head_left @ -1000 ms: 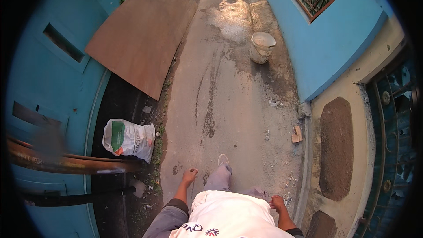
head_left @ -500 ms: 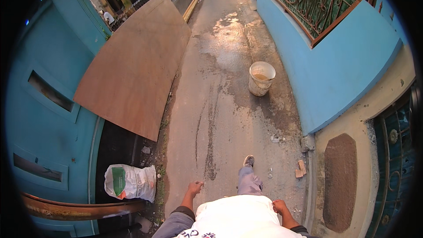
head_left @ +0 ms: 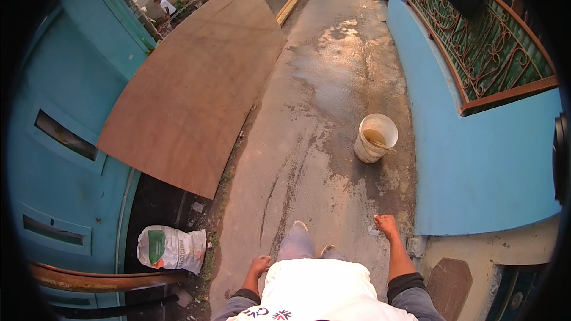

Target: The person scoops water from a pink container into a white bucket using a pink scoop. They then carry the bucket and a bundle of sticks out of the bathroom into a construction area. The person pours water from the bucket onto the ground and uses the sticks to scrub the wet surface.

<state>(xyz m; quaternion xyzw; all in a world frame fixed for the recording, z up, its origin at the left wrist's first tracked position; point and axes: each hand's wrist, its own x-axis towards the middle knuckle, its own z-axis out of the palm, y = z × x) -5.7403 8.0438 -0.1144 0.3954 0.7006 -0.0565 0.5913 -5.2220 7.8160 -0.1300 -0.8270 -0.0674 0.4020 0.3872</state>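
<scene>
A dirty white bucket [head_left: 367, 150] stands on the wet alley ground, ahead and to the right. Brownish liquid is in it, and a thin stick-like handle [head_left: 383, 146] leans at its rim. My right hand [head_left: 387, 226] hangs out in front of me on the bucket's near side, well apart from it, fingers curled with nothing seen in them. Beside my white shirt, my left hand [head_left: 260, 266] is low, its fingers loosely curled and holding nothing that I can see. Both arms swing free as I walk.
A large brown board [head_left: 190, 83] leans along the left side. Nearer lies a white sack [head_left: 175, 248] by a rusty curved pipe [head_left: 107, 277]. A blue wall [head_left: 476, 166] with an ornate window grille [head_left: 485, 53] lines the right. Far left, a person [head_left: 166, 7] is visible.
I have stepped forward, so the bucket appears nearer. My right hand has swung forward and up; my left hand has dropped back towards my body. The view has turned slightly left.
</scene>
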